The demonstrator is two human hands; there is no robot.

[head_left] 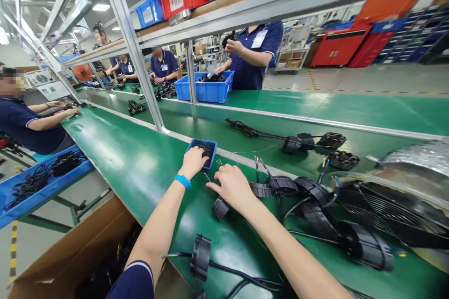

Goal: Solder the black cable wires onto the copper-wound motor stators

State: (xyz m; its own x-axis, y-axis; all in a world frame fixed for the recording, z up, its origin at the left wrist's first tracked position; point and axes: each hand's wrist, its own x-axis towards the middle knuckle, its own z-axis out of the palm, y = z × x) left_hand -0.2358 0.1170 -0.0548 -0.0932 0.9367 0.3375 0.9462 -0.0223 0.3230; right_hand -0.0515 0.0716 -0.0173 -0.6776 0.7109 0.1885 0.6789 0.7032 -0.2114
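Observation:
My left hand [192,160], with a blue wristband [183,181], reaches over the near edge of a small blue bin [210,164] of small black parts. Its fingers are bent together at the parts; whatever they pinch is hidden. To its right, my right hand [234,188] hovers low over the green bench with curled fingers and the thumb pointing left. What it holds, if anything, cannot be made out. Beneath it sits a black round housing [220,208], and thin wire ends show by the fingers. Nearer me, another black round housing [201,258] stands on edge with its cable.
Several wired black housings [282,185] and a black wire fan guard [382,210] lie to the right. A metal post [135,51] rises beyond the bench. An open cardboard box [73,247] is at lower left. Co-workers, one beside a large blue crate [205,89], work across the line.

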